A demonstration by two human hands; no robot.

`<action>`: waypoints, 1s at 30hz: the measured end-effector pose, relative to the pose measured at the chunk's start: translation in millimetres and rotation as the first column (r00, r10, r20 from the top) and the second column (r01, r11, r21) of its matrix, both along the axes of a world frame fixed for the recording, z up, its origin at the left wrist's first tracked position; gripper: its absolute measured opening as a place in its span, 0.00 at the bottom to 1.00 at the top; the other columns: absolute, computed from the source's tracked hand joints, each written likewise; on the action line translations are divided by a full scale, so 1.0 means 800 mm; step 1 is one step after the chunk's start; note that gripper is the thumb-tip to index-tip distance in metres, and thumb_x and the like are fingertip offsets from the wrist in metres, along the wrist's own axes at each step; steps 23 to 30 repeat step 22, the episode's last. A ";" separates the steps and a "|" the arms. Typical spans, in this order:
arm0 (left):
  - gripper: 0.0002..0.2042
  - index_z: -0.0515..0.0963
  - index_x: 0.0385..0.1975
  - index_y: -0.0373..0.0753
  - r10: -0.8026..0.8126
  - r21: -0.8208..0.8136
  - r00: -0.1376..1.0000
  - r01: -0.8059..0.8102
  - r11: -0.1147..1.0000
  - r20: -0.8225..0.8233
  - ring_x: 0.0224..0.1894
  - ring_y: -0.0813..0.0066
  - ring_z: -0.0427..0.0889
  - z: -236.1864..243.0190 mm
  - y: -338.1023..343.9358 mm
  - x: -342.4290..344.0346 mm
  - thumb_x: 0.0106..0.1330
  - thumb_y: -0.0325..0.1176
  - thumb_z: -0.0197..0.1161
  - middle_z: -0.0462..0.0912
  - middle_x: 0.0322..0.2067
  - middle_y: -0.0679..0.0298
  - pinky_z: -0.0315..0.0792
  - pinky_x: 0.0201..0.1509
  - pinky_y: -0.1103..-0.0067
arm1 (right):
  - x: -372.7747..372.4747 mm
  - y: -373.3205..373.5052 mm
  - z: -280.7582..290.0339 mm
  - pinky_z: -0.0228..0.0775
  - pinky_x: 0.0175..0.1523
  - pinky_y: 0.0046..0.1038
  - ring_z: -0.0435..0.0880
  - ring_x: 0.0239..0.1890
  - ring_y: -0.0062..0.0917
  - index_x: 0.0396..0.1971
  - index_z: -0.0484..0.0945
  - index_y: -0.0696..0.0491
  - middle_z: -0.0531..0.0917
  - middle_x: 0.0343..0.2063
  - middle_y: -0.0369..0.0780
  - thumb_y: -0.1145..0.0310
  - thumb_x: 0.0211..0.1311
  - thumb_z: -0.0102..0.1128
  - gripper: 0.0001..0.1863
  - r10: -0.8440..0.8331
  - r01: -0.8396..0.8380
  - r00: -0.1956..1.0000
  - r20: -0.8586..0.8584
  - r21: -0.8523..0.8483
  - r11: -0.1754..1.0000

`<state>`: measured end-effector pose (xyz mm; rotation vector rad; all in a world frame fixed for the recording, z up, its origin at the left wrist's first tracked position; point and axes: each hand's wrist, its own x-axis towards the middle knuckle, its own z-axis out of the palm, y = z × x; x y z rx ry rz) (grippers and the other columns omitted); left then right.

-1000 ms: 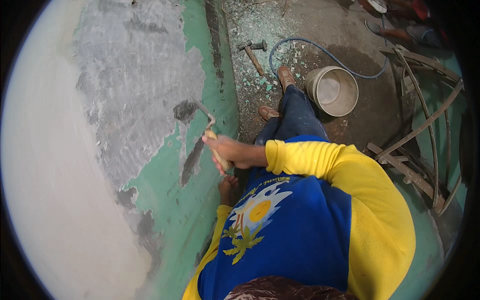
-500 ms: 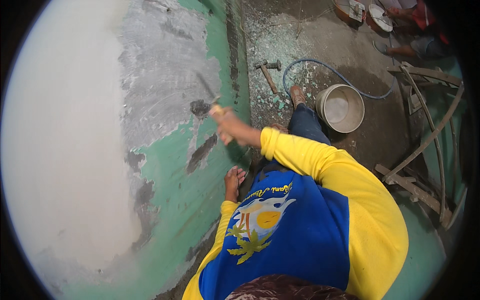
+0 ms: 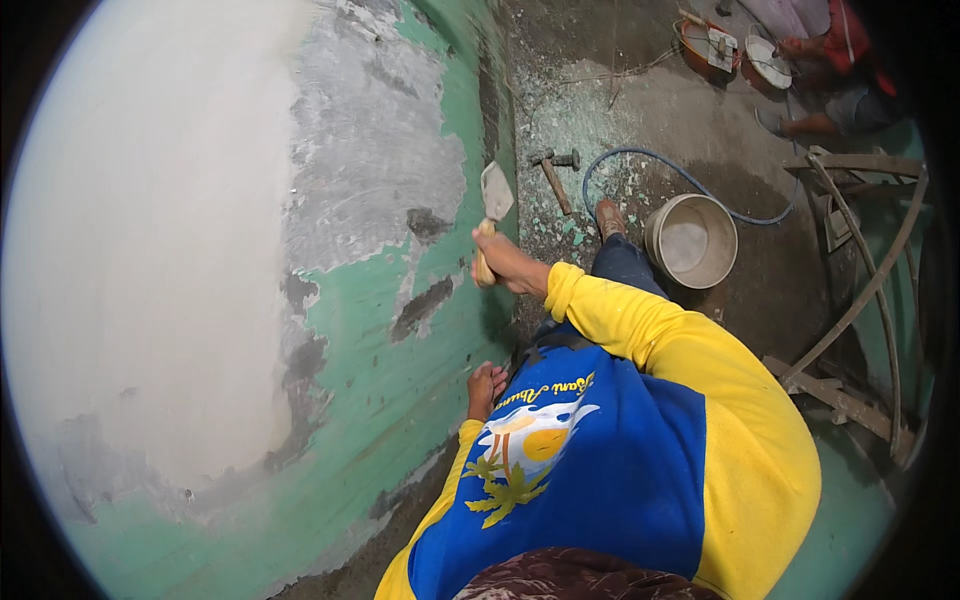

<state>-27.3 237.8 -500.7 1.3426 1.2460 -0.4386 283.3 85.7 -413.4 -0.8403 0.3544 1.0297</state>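
My right hand (image 3: 508, 262) is wrapped round the pale wooden handle of a trowel (image 3: 495, 192), its light, whitish blade pointing away from me. The blade stands close in front of the green wall (image 3: 390, 390); I cannot tell whether it touches. Part of the wall is smooth white (image 3: 160, 220), beside a rough grey band (image 3: 370, 150) with darker bare spots. Low beside the wall, my left hand (image 3: 483, 388) holds nothing that shows, its fingers loosely bent and slightly apart.
An off-white bucket (image 3: 729, 245) stands right of my foot. A hammer (image 3: 554, 180) lies among paint chips, near a blue hose (image 3: 665, 158). Wooden framing (image 3: 860, 290) leans at the right. Far right, a person (image 3: 850, 60) is beside two tubs (image 3: 704, 66).
My right hand with the trowel has drawn back from the grey patch toward the right, and the blade now points more straight ahead. The whole view has shifted a little; my left hand's fingers look more bent.
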 end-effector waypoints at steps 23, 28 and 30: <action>0.21 0.79 0.56 0.45 -0.444 0.065 0.868 0.468 0.882 -0.224 0.41 0.55 0.88 -0.151 0.040 -0.063 0.67 0.48 0.64 0.89 0.39 0.56 0.82 0.51 0.62 | -0.050 0.006 0.198 0.80 0.27 0.32 0.85 0.21 0.28 0.67 0.53 0.58 0.82 0.33 0.44 0.56 0.77 0.53 0.31 0.224 -0.177 0.703 0.675 -0.139 0.974; 0.21 0.79 0.56 0.45 -0.444 0.065 0.868 0.468 0.882 -0.224 0.41 0.55 0.88 -0.151 0.040 -0.063 0.67 0.48 0.64 0.89 0.39 0.56 0.82 0.51 0.62 | -0.050 0.006 0.198 0.80 0.27 0.32 0.85 0.21 0.28 0.67 0.53 0.58 0.82 0.33 0.44 0.56 0.77 0.53 0.31 0.224 -0.177 0.703 0.675 -0.139 0.974; 0.21 0.79 0.56 0.45 -0.444 0.065 0.868 0.468 0.882 -0.224 0.41 0.55 0.88 -0.151 0.040 -0.063 0.67 0.48 0.64 0.89 0.39 0.56 0.82 0.51 0.62 | -0.050 0.006 0.198 0.80 0.27 0.32 0.85 0.21 0.28 0.67 0.53 0.58 0.82 0.33 0.44 0.56 0.77 0.53 0.31 0.224 -0.177 0.703 0.675 -0.139 0.974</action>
